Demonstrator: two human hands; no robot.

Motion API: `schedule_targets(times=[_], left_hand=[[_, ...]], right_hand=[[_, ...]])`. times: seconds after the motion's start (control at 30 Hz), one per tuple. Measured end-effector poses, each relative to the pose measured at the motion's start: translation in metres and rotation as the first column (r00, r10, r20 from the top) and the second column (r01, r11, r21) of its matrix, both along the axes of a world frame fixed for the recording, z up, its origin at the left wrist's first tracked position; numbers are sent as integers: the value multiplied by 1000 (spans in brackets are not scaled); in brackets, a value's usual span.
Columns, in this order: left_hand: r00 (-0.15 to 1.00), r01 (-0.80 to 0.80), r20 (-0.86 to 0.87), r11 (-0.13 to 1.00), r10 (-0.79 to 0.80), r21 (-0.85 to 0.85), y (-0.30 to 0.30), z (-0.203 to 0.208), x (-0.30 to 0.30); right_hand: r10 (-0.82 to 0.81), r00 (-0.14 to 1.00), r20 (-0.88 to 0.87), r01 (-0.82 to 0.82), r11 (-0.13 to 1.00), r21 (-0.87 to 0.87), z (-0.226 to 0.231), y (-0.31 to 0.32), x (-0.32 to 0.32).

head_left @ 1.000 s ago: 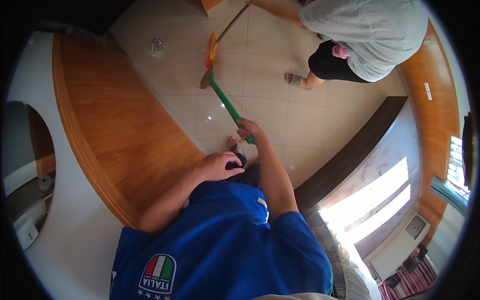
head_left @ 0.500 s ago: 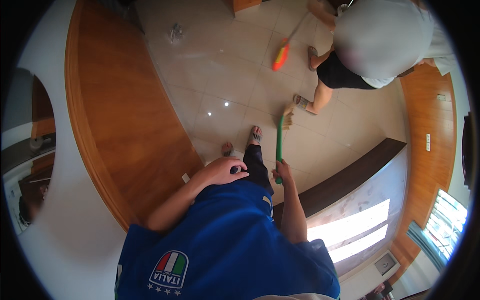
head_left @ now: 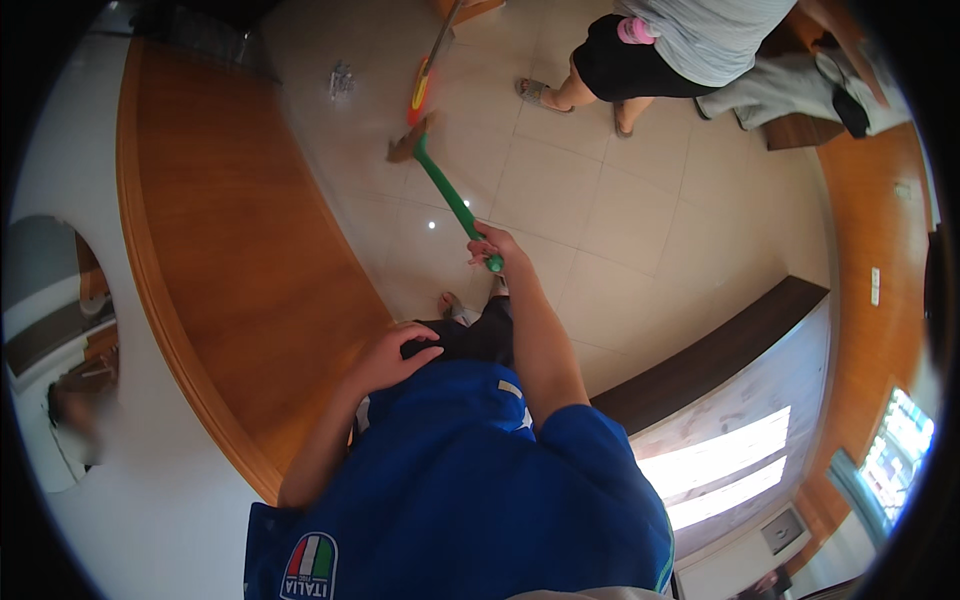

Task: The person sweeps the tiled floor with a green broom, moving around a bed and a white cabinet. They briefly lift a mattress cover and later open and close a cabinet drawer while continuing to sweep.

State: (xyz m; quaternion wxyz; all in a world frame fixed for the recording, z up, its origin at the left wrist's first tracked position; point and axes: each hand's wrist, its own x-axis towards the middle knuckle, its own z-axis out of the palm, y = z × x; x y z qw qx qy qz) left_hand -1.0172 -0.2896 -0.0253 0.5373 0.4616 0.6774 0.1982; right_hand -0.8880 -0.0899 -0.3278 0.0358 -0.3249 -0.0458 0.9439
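Note:
My right hand (head_left: 492,248) is closed round the end of a green handle, part of a short broom (head_left: 445,185). The broom's brown bristles (head_left: 407,142) are blurred, low over the tiled floor or touching it; I cannot tell which. Close by the bristles is the red and yellow head (head_left: 418,95) of another long-handled tool, whose grey handle runs out of the top of the view. Near my lap, my left hand (head_left: 393,358) holds nothing that I can see, its thumb apart from its curved fingers, beside my dark trousers.
An orange-brown wooden panel (head_left: 240,200) runs along my left. Beyond it a clear, shiny object (head_left: 342,82) lies on the tiles (head_left: 600,190). A person in black shorts (head_left: 640,60) stands ahead, with grey trousers (head_left: 780,95) of someone farther right. A dark ledge (head_left: 710,350) borders the right.
My right hand has swung the broom forward and left, from near my right leg toward the red and yellow head. That head has also shifted left. The person in shorts appears farther up.

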Motion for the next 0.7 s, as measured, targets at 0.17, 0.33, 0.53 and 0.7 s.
schedule_targets(times=[0.17, 0.33, 0.53, 0.7], left_hand=[[999, -50, -4, 993, 51, 109, 0, -16, 2], [991, -124, 79, 977, 112, 175, -1, -29, -12], [985, -172, 64, 965, 162, 199, -3, -9, -65], [949, -315, 86, 930, 304, 189, -24, 12, -125]], right_hand=[[69, 928, 366, -194, 928, 319, 108, -40, 98], [64, 745, 664, -340, 893, 295, 157, -77, 166], [63, 789, 611, -276, 924, 262, 114, -78, 93], [281, 811, 513, -456, 853, 255, 109, -65, -59]])
